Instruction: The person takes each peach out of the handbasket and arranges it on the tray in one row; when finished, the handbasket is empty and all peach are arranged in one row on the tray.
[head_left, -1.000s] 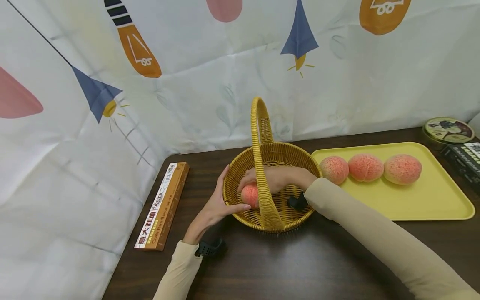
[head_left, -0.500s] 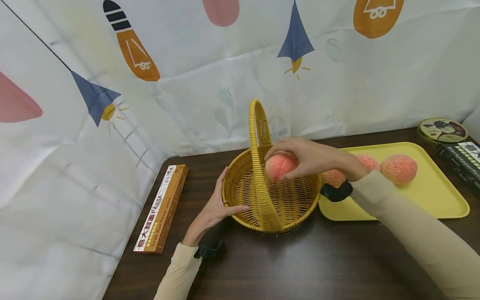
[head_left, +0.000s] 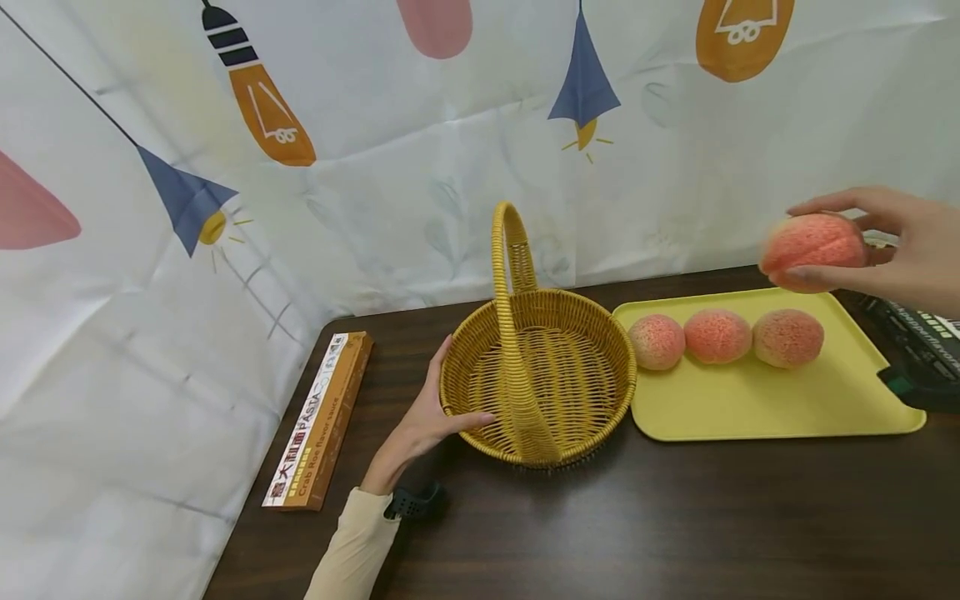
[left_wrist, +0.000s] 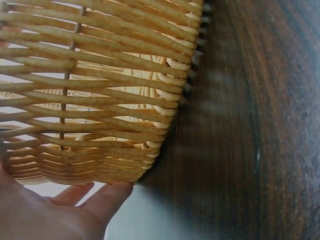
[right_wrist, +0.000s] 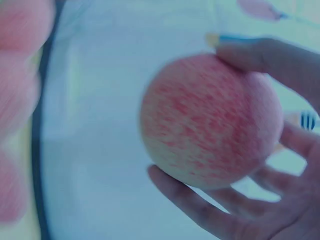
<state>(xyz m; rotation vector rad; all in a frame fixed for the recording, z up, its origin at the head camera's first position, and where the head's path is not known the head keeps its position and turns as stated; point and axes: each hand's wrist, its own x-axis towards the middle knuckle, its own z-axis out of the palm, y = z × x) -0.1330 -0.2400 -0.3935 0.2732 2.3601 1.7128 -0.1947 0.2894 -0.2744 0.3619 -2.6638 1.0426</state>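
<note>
Peach in mid-air, gripped between thumb and curled fingers of the right hand, high over the far right end of the yellow tray; three more peaches sit in a row on that tray, touching or nearly so; the left hand, fingers straight and relaxed, rests flat against the outer wall of the wicker basket, thumb over its rim; the basket stands just left of the tray on a dark wooden table; a pasta box lies near the table's left edge.
</note>
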